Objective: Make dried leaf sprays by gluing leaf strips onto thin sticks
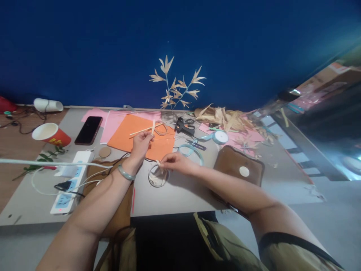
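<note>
Going left to right: red cup (53, 134) and phone (89, 130) sit well away from the work, fine there. I'd watch that white cord (56, 162) though, it runs right up near the left forearm and could snag. Left hand (142, 143) has its grip pinched on a pale strip (153, 128) over the orange paper (121, 137); I'd go light on it, dry-looking stuff like that probably splits if squeezed. Round dish (158, 186) is on the worktop (180, 195) just below, with pale bits inside. Right hand's (177, 163) grip looks nipped on a small scrap (158, 162) above the dish's far rim. Fingertips only, and lift straight so the rim doesn't tip. Glue gun (184, 127) lies farther back, so mind its nozzle when reaching.
</note>
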Tool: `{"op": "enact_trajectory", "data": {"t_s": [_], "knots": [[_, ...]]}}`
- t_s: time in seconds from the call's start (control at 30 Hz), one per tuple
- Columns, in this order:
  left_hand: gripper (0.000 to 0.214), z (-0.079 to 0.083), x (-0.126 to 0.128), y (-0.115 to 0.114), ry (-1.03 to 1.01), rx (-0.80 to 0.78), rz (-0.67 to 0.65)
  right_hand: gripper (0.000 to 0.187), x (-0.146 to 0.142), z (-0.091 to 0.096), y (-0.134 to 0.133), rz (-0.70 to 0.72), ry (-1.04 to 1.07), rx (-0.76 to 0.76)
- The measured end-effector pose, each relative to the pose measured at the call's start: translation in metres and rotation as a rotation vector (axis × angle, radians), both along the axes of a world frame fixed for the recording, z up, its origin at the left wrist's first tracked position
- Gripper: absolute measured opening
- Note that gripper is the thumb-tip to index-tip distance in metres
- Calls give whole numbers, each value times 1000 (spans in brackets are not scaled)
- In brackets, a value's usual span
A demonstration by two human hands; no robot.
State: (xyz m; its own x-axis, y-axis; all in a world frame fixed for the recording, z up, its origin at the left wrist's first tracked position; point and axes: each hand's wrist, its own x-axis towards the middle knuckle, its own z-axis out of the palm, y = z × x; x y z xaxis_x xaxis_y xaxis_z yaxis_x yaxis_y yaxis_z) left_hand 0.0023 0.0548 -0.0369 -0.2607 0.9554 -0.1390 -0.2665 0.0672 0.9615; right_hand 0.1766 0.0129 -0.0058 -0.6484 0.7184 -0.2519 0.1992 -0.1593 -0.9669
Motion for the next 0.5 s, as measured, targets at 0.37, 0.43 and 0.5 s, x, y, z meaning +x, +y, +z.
{"op": "enact_trajectory", "data": {"t_s": [0.37,0.43,0.5], "knots": [[28,5,0,-2,-12,11,-35,19,0,46,51,-355,258,-21],[28,8,-2,-2,-13,15,-20,19,-5,52,62,-373,299,-8],[30,11,-3,-2,-14,22,4,20,-12,57,71,-383,335,-9]]}}
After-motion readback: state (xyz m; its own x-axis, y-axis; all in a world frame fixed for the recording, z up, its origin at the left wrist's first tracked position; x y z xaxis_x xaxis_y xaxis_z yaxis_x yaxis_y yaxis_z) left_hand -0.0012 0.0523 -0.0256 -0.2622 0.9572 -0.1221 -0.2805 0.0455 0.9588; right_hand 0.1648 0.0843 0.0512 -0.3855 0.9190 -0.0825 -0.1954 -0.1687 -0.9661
